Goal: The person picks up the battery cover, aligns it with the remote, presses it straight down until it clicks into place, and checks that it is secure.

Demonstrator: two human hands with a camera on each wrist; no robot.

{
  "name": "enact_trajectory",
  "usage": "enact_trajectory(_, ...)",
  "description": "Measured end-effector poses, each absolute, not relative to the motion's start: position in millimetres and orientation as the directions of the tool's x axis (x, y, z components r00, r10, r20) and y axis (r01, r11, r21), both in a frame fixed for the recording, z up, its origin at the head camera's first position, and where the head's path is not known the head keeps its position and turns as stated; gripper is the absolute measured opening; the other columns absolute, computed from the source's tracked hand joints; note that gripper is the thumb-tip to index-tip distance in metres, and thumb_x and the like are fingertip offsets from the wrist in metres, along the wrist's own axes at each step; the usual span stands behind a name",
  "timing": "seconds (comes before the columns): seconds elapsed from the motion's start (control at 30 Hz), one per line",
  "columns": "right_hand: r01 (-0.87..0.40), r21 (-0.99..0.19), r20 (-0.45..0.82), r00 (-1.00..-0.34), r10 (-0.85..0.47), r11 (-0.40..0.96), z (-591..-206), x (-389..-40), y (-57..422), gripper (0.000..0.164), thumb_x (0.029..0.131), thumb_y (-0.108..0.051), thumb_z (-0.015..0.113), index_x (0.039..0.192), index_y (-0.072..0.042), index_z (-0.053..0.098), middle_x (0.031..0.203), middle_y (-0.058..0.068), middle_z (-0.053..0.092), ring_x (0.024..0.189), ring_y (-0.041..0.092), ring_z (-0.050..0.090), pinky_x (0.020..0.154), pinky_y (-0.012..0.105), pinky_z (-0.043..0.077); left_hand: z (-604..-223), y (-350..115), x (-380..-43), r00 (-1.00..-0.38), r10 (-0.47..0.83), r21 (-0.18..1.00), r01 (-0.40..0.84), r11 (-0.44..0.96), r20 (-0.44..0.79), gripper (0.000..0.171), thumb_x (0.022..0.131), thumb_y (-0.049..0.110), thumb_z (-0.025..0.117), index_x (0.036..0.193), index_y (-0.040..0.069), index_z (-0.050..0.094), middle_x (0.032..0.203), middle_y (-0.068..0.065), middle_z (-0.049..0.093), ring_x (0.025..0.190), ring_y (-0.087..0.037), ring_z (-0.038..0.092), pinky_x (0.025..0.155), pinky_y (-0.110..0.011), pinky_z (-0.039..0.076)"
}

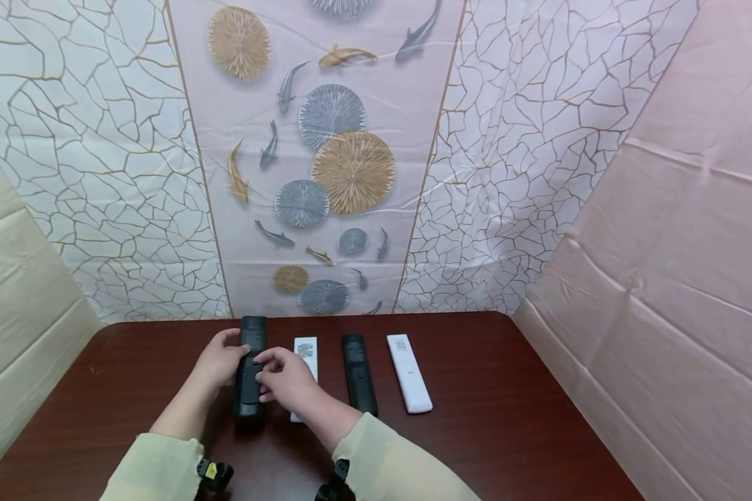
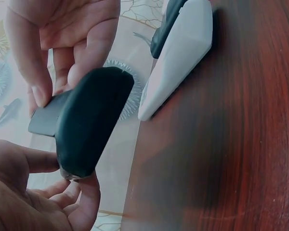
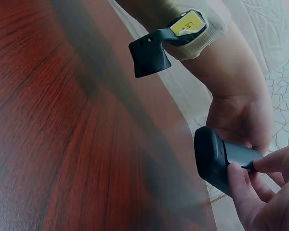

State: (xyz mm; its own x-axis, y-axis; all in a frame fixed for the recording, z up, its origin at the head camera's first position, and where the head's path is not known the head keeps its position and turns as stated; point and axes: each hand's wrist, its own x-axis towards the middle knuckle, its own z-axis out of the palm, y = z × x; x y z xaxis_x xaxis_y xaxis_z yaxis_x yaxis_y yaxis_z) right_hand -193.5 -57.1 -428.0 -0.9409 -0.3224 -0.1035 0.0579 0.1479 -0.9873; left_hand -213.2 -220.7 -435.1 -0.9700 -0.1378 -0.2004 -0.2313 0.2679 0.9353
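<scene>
A black remote control (image 1: 251, 400) is held above the left part of the table, its back with a label facing up. My left hand (image 1: 218, 362) grips it from the left side, thumb on the near edge. With thumb and finger, my right hand (image 1: 292, 381) pinches the battery cover (image 2: 48, 115). That cover stands tilted out from the remote's back in the left wrist view, one end still against the body. Whatever lies in the compartment is hidden. Beneath my right hand lies a white remote control (image 1: 306, 351), partly covered by it.
To the right, a second black remote control (image 1: 359, 376) and another white remote control (image 1: 410, 376) lie on the dark red-brown wooden table (image 1: 489, 417). Patterned cloth (image 1: 476, 174) hangs behind the table, with plain cloth on both sides.
</scene>
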Motion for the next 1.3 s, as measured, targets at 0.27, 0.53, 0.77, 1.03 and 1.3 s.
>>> enact_trajectory(0.27, 0.003, -0.973, -0.079, -0.944, -0.319, 0.232, -427.3, -193.6, -55.8, 0.018, 0.092, -0.001, 0.068, 0.103, -0.016, 0.069, 0.082, 0.001, 0.058, 0.065, 0.017, 0.060, 0.063, 0.044, 0.058, -431.4, -216.8, -212.7, -0.972, -0.130, 0.936, -0.222, 0.271, -0.193, 0.057, 0.105, 0.021, 0.046, 0.153, 0.001, 0.022, 0.136, -0.034, 0.046, 0.104, -0.037, 0.063, 0.071, -0.043, 0.058)
enact_trajectory(0.53, -0.032, -0.954, -0.071, -0.941, -0.331, 0.297, -427.9, -192.5, -52.1, 0.018, 0.093, -0.006, 0.068, 0.104, -0.019, 0.069, 0.082, -0.001, 0.058, 0.066, 0.018, 0.060, 0.063, 0.043, 0.057, -428.3, -214.6, -210.4, -0.974, -0.115, 0.941, -0.221, 0.258, -0.197, 0.057, 0.105, 0.019, 0.046, 0.153, 0.001, 0.021, 0.136, -0.034, 0.046, 0.102, -0.036, 0.064, 0.070, -0.043, 0.058)
enact_trajectory(0.77, -0.038, -0.947, -0.072, -0.943, -0.325, 0.319, -430.2, -193.0, -52.1, 0.014, 0.095, -0.011, 0.066, 0.104, -0.021, 0.069, 0.083, -0.001, 0.058, 0.067, 0.020, 0.061, 0.063, 0.041, 0.057, -428.8, -214.1, -209.9, -0.974, -0.111, 0.942, -0.219, 0.255, -0.196, 0.057, 0.105, 0.020, 0.046, 0.153, 0.001, 0.021, 0.137, -0.035, 0.045, 0.104, -0.037, 0.063, 0.071, -0.044, 0.058)
enact_trajectory(1.03, -0.051, -0.932, -0.068, -0.947, -0.313, 0.358, -434.0, -194.5, -48.9, 0.011, 0.098, -0.017, 0.064, 0.104, -0.022, 0.071, 0.085, -0.004, 0.058, 0.067, 0.019, 0.059, 0.057, 0.031, 0.049, -427.3, -210.7, -207.5, -0.972, -0.112, 0.940, -0.227, 0.256, -0.205, 0.057, 0.106, 0.021, 0.046, 0.154, 0.003, 0.021, 0.139, -0.033, 0.044, 0.110, -0.040, 0.060, 0.073, -0.044, 0.057)
enact_trajectory(1.3, -0.076, -0.937, -0.039, -0.948, -0.316, 0.341, -436.6, -195.6, -50.8, 0.015, 0.095, -0.014, 0.067, 0.110, -0.019, 0.068, 0.087, -0.001, 0.054, 0.059, 0.016, 0.052, 0.056, 0.030, 0.046, -424.0, -209.7, -203.6, -0.976, -0.095, 0.945, -0.216, 0.247, -0.198, 0.059, 0.106, 0.021, 0.045, 0.155, 0.002, 0.018, 0.139, -0.034, 0.043, 0.109, -0.040, 0.060, 0.073, -0.045, 0.057)
